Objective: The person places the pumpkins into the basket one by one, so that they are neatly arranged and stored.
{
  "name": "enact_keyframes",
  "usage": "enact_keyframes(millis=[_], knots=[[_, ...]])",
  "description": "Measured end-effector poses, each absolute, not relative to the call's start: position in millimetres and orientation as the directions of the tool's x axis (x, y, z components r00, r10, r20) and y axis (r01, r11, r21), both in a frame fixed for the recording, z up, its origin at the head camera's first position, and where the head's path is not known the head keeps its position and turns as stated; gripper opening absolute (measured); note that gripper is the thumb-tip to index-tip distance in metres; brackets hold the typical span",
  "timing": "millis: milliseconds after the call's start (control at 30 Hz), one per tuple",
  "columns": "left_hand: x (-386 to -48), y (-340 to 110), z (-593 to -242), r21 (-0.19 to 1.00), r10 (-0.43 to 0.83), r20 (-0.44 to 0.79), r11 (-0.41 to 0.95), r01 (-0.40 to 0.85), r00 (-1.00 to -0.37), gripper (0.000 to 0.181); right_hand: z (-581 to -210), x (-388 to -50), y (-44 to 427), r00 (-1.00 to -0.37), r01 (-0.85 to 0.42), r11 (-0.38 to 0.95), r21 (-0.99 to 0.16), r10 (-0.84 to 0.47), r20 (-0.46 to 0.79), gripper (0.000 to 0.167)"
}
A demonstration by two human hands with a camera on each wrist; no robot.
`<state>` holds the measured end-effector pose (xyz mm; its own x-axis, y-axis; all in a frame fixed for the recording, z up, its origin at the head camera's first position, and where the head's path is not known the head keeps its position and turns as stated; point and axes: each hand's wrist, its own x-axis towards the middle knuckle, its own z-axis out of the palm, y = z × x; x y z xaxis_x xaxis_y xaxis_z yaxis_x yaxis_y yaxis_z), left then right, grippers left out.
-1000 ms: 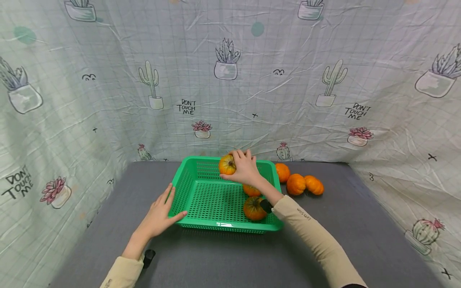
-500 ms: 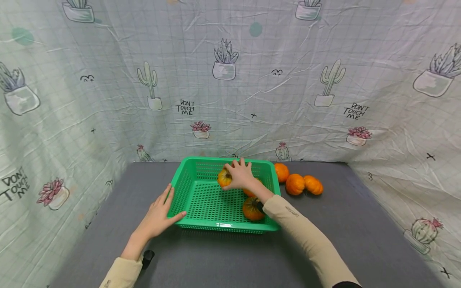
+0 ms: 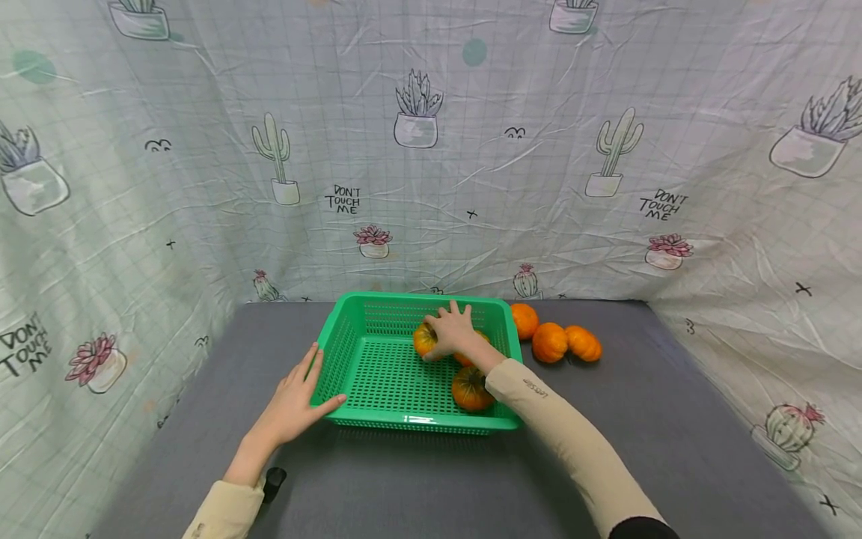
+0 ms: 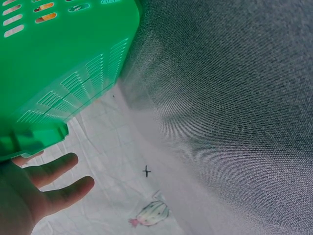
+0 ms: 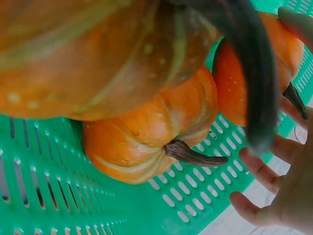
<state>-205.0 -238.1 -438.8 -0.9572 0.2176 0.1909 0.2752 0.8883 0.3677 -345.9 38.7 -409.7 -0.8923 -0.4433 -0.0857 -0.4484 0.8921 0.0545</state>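
Observation:
In the head view, my right hand (image 3: 453, 333) has its thumb and index finger on either side of a small orange pumpkin (image 3: 422, 340), low in the green plastic basket (image 3: 417, 421). The right wrist view shows this pumpkin (image 5: 232, 81) between thumb and fingers, its dark stem by the fingers. Two more pumpkins are in the basket's right part: one at the front (image 3: 470, 389), one behind it (image 3: 463, 359) partly hidden by my right wrist. My left hand (image 3: 289, 408) rests at the basket's left side, fingers straight and spread, thumb over the front left corner.
Outside the basket's right wall lie three orange pumpkins: one against the back right corner (image 3: 525, 321), one in the middle (image 3: 549, 343), one farther right (image 3: 583, 343). They stand on a grey tabletop (image 3: 404, 486). A cactus-print cloth (image 3: 471, 172) hangs behind and at both sides.
My right hand has lowered the pumpkin from rim height down into the basket, then shifted slightly right. The left hand and the basket have stayed put.

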Motion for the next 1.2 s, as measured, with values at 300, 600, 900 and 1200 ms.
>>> enact_keyframes(millis=[300, 600, 900, 1200], knots=[[-204.3, -237.7, -438.3, 0.363, 0.219, 0.189, 0.89, 0.275, -0.957, 0.091, -415.8, -349.3, 38.5, -0.885, -0.462, 0.883, 0.081, -0.453, -0.104, 0.077], [-204.5, -237.6, -438.4, 0.371, 0.216, 0.195, 0.887, 0.276, -0.957, 0.091, -415.8, -349.9, 37.9, -0.888, -0.458, 0.879, 0.134, -0.444, -0.123, 0.074], [-203.5, -236.7, -437.8, 0.369, 0.215, 0.194, 0.888, 0.275, -0.957, 0.09, -410.1, -342.7, 40.1, -0.876, -0.481, 0.872, 0.09, -0.473, -0.094, 0.066], [-204.3, -237.8, -439.7, 0.371, 0.211, 0.201, 0.887, 0.274, -0.957, 0.09, -384.3, -329.4, 44.8, -0.848, -0.53, 0.848, -0.02, -0.53, 0.03, 0.048]])
